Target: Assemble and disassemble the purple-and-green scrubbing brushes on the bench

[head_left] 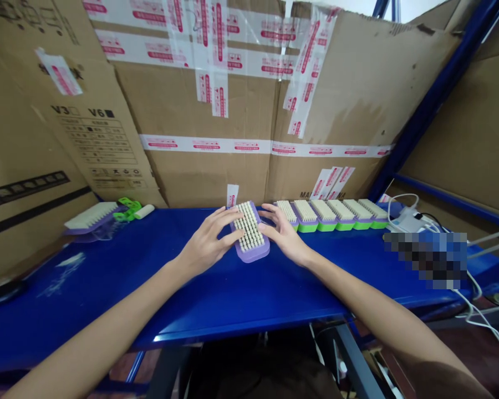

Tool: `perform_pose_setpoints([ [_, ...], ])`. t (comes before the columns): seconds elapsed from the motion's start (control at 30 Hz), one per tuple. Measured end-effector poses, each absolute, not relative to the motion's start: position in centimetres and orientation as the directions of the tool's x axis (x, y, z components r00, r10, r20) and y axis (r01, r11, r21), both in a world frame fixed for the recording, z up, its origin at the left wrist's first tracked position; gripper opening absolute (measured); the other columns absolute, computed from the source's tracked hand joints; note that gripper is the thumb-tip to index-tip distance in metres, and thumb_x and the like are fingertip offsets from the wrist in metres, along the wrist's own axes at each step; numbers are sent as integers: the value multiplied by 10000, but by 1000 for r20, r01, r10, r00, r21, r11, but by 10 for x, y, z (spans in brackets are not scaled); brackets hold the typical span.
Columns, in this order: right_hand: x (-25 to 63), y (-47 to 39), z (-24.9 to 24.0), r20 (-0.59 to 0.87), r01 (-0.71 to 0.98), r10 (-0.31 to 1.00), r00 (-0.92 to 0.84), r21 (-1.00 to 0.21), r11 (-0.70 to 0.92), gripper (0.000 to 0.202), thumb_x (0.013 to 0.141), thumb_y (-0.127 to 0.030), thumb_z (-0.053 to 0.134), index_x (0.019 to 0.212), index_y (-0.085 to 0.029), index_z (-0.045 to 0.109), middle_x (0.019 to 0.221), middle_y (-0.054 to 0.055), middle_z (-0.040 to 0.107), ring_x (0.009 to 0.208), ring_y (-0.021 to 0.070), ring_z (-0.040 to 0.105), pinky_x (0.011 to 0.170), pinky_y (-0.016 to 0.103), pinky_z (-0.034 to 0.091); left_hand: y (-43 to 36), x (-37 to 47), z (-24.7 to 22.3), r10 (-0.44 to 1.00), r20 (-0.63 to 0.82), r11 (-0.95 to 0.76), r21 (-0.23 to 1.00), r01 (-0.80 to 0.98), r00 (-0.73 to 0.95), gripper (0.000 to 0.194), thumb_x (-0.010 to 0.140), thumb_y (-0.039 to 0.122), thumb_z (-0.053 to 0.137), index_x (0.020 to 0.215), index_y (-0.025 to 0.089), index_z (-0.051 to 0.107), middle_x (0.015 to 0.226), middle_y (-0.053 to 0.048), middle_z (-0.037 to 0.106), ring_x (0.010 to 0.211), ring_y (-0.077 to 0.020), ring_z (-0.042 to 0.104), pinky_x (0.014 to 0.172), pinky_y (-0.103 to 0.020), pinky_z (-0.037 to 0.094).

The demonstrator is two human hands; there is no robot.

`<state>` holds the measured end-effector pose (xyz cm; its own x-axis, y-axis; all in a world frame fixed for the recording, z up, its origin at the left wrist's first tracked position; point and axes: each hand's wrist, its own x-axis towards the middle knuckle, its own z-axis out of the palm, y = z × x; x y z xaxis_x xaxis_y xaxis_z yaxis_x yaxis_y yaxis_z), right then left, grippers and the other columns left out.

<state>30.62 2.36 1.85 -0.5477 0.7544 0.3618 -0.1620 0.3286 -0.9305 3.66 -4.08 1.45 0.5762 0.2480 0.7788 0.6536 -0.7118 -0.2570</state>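
Holding a purple, rounded-rectangular block with rows of cream bristle tufts (251, 230) tilted over the middle of a glossy blue counter (216, 299), with left grip (205, 235) narrowed across the bristles and right grip (286, 237) pressing a thumb to the block's right edge. Working beside a row of six cream-bristled blocks with green bases (323, 213) on the right and, well apart on the left, near a bright green plastic piece (127, 210), another purple, cream-bristled block (90, 217).
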Motion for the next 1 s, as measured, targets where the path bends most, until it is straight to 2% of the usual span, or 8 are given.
perform_pose_setpoints([
  [0.13,306,15,22,292,-168,700,-652,-955,243,904,979,-668,832,1673,-330,362,1527,158,699,1350,345,730,1166,631,627,-40,32,13,289,804,-681,-208,702,519,609,1026,42,732,1504,386,575,1709,-96,540,1617,-348,532,1258,-688,563],
  [0.3,303,12,17,350,-197,705,-617,-936,292,946,965,-625,853,1673,-324,302,1471,158,717,1325,343,742,1167,640,627,-37,35,14,345,837,-696,-76,714,425,610,1044,125,757,1558,369,536,1684,-130,539,1574,-347,558,1229,-651,572],
  [0.47,299,8,13,405,-211,696,-593,-912,351,1032,943,-570,892,1683,-366,202,1552,172,644,1225,329,775,1081,629,678,-35,43,13,598,794,-715,466,522,109,562,1134,331,676,1638,298,430,1561,-165,628,1238,-271,750,1067,-543,656],
  [0.53,298,3,13,437,-200,682,-586,-894,400,1077,938,-546,906,1703,-375,168,1599,181,602,1211,324,780,1080,633,681,-36,44,11,743,664,-645,679,350,81,463,1185,424,563,1615,280,467,1456,-157,708,1108,-248,780,989,-497,673],
  [0.6,298,-1,14,472,-182,651,-594,-868,463,1099,953,-526,899,1729,-371,137,1624,194,574,1202,325,784,1070,638,687,-36,46,7,821,557,-571,793,211,130,480,1171,536,568,1556,249,549,1394,-167,752,1139,-282,781,995,-493,668],
  [0.77,303,-5,14,533,-45,532,-658,-734,678,1094,1011,-474,840,1801,-351,93,1668,213,537,1207,343,774,1073,652,684,-36,50,-3,852,495,-520,838,164,173,759,911,598,920,1483,202,618,1360,-171,774,1202,-338,767,1026,-483,656],
  [0.9,307,-2,16,584,55,509,-632,-622,781,1060,1021,-452,838,1814,-364,139,1611,181,588,1171,326,776,1047,613,692,-38,51,-1,854,514,-519,838,170,75,693,935,598,897,1443,206,635,1312,-145,784,1108,-287,774,941,-411,664],
  [1.0,309,3,19,654,125,498,-570,-530,839,723,1104,-418,728,1725,-339,366,1494,139,668,1131,287,773,1050,567,673,-37,49,3,845,527,-517,848,113,-88,596,991,647,824,1382,222,674,1252,-119,792,1053,-255,776,874,-359,669],
])
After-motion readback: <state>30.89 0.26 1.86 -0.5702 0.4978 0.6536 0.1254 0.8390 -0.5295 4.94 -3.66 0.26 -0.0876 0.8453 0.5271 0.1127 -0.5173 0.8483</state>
